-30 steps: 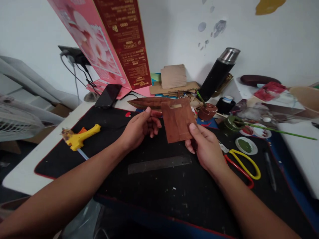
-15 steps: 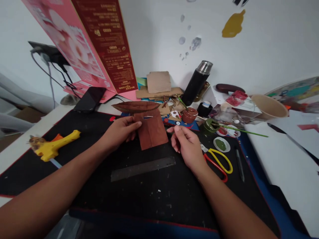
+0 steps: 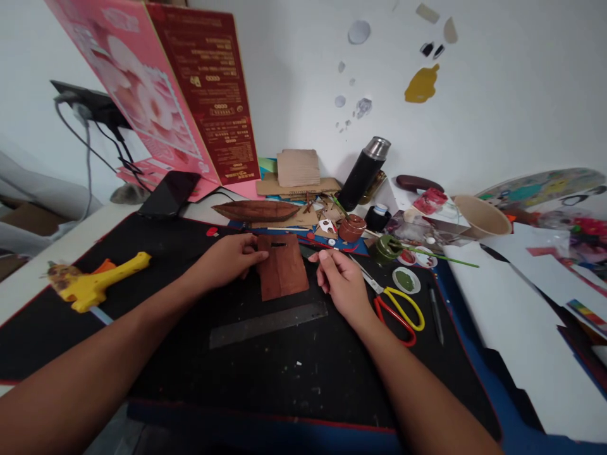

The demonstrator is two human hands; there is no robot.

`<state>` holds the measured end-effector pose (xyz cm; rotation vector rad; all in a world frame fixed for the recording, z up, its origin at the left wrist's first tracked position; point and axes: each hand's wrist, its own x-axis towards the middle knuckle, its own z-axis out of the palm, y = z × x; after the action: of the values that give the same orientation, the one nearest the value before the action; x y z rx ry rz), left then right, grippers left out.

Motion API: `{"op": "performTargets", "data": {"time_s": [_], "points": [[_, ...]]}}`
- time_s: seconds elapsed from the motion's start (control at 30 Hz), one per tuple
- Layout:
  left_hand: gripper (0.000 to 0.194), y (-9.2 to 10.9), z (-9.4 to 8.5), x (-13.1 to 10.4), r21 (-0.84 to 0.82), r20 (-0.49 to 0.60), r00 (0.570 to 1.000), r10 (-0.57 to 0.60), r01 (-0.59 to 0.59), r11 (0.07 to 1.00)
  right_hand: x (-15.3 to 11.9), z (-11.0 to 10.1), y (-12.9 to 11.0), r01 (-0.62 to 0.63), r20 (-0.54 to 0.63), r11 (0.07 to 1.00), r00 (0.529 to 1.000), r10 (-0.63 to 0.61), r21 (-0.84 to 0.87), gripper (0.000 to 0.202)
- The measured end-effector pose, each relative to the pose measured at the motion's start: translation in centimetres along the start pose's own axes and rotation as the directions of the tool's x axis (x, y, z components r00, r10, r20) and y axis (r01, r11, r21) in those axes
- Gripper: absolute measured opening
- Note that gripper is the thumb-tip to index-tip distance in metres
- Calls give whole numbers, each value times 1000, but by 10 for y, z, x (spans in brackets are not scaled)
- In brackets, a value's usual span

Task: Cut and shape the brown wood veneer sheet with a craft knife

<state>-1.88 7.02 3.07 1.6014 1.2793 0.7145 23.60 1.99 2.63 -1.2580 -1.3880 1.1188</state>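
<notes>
A brown painted cardboard sheet (image 3: pixel 283 268) with a small slot near its top lies flat on the black mat (image 3: pixel 265 366). My left hand (image 3: pixel 226 259) rests on the sheet's left edge, thumb and fingers pinching it. My right hand (image 3: pixel 340 282) hovers just right of the sheet with fingers loosely curled, holding nothing. A metal ruler (image 3: pixel 268 323) lies on the mat just in front of the sheet. Behind the sheet sits a long brown boat-shaped piece (image 3: pixel 256 210).
A yellow glue gun (image 3: pixel 97 286) lies at the left, yellow-and-red scissors (image 3: pixel 401 308) and a pen (image 3: pixel 435 305) at the right. Paint pots (image 3: pixel 351 227), a black flask (image 3: pixel 362 172), a phone (image 3: pixel 169 193), a pink box (image 3: pixel 156 95) and white paper sheets (image 3: pixel 521 328) crowd the back and right.
The brown sheet came down from being held up in both hands to lying flat on the mat. My right hand let go of it and moved to its right.
</notes>
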Motion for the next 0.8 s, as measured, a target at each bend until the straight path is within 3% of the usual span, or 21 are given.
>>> {"op": "performTargets", "data": {"time_s": [0.23, 0.33, 0.4, 0.5, 0.57, 0.63, 0.7, 0.8], "points": [[20, -4, -2, 1, 135, -99, 995, 16, -3, 991, 1, -1, -1, -14, -25, 1000, 1000, 14, -10, 45], [30, -1, -3, -2, 304, -228, 968, 103, -30, 952, 3, -2, 0, -27, -54, 1000, 998, 27, 1, 45], [36, 4, -1, -7, 444, -253, 948, 192, -62, 894, 3, -2, 1, -28, -66, 1000, 997, 28, 5, 45], [41, 11, 5, -15, 513, -49, 947, 316, -247, 822, 3, -3, 1, -16, -65, 1000, 998, 16, -6, 45], [43, 11, 12, -19, 476, 147, 894, 424, -440, 762, 3, -3, 2, -9, -72, 1000, 997, 8, -11, 44], [49, 8, 19, -21, 434, 276, 826, 492, -563, 703, 3, -3, 2, 0, -93, 1000, 996, -1, -11, 43], [54, 3, 26, -21, 431, 321, 804, 501, -595, 678, 2, -2, 2, 14, -114, 1000, 993, -16, -17, 42], [51, -2, 29, -20, 434, 353, 808, 472, -588, 682, 0, 0, 3, 36, -112, 997, 993, -43, -66, 41]]}}
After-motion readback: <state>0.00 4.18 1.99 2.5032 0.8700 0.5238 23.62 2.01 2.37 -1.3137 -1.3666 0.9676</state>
